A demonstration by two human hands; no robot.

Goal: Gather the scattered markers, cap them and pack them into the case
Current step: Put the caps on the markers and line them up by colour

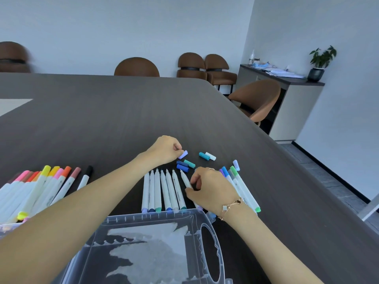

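**capping the cool colours: light, slick parts, two small pinches**

left hand [166, 149] reaches over the row, fingertips curled in a pinch grip on a lilac cap [183, 154] lying on the counter [102, 111]. right hand [211, 189] has its fingers curled round the barrel of an uncapped marker [185, 179], the rightmost of a row of uncapped white markers [162, 189] with tips pointing away.

loose caps [185, 165] in dark blue, blue and teal sit just beyond the row's tips; a teal and a white cap [207, 156] lie a little further right, and one pale cap [236, 165] by the capped blue-green markers [240, 181] at the right. warm-coloured capped markers [41, 187] lean in a bunch at the left. the clear plastic case [155, 242] is nearest the person, touching the butt ends of the row.

handling, as judged: markers are light, stiff plastic tubes, smooth and round, so likely to roll if nudged. best held mid-barrel, clear of the wet felt tip. caps are small, hollow and slick; a side pinch near the closed end leaves the mouth free to slide on. the cap probably needs a firm straight push to seat; going in crooked risks crushing the nib. match cap colour to the coloured butt end.
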